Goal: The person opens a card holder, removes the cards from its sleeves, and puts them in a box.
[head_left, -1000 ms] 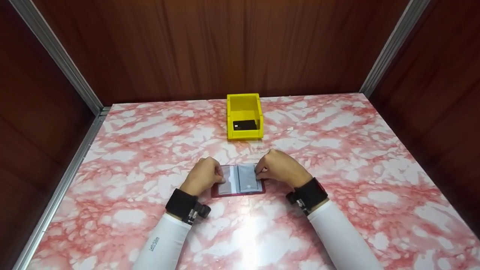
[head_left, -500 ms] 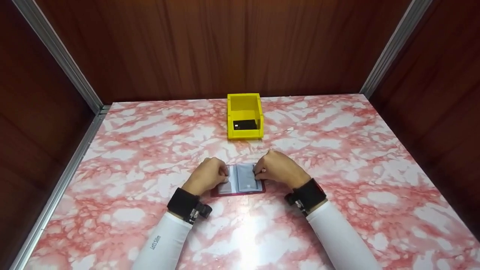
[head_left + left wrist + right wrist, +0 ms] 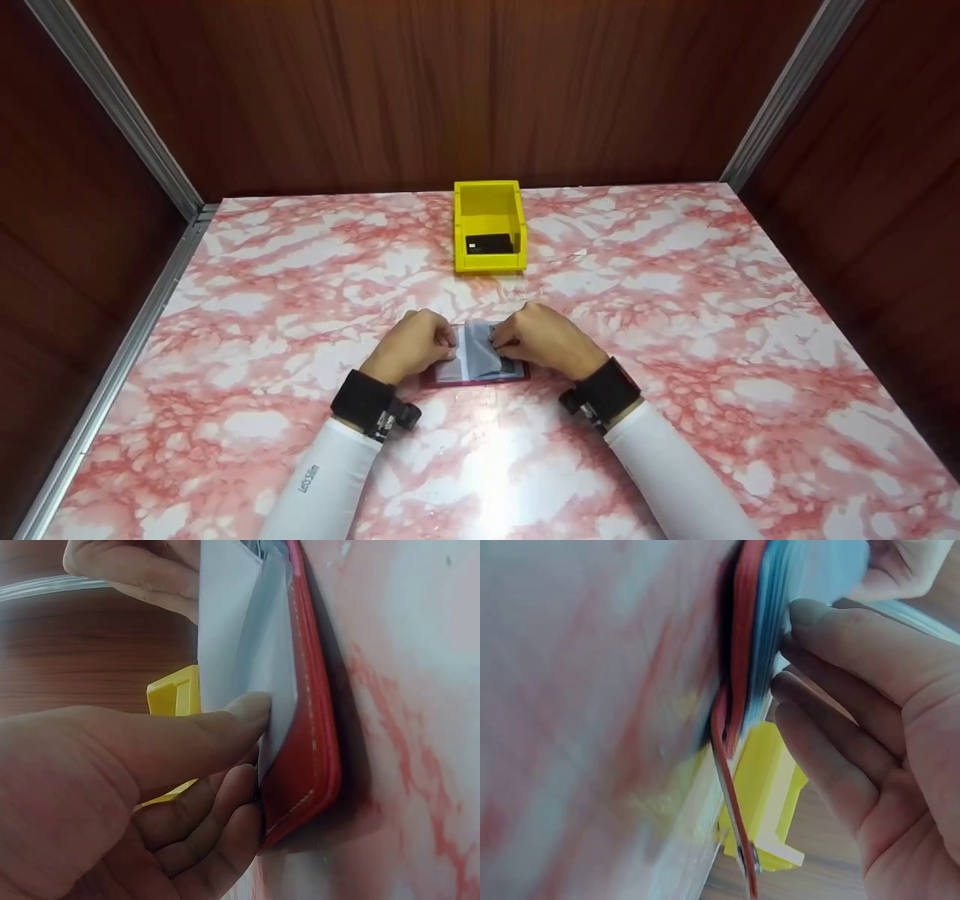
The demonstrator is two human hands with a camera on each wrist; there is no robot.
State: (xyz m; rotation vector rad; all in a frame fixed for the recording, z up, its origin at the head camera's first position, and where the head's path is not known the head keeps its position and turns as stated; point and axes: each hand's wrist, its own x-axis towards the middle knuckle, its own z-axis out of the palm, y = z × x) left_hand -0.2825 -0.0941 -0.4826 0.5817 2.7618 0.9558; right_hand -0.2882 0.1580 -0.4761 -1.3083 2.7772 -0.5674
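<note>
A red card holder (image 3: 480, 383) lies spread on the table, its clear plastic sleeves (image 3: 478, 352) facing up. My left hand (image 3: 409, 346) pinches sleeves on the left side; in the left wrist view the thumb presses a pale sleeve (image 3: 232, 652) beside the stitched red cover (image 3: 315, 712). On the other side, my right hand (image 3: 551, 337) pinches the edge of a sleeve, lifted and bent toward the middle. The right wrist view shows its thumb and fingertips at the stacked sleeve edges (image 3: 769, 630), with a red snap strap (image 3: 731, 799) sticking out below.
Behind the card holder stands a yellow bin (image 3: 491, 263) with a flat black item (image 3: 489, 244) in it. Dark wood-look panels (image 3: 405, 97) with metal corner rails close off the back and sides of the marbled table (image 3: 300, 292).
My right hand has moved left, lifting a sleeve toward the middle and uncovering a darker patch beneath. My left hand first shifted slightly right over the left sleeves, then stayed there.
</note>
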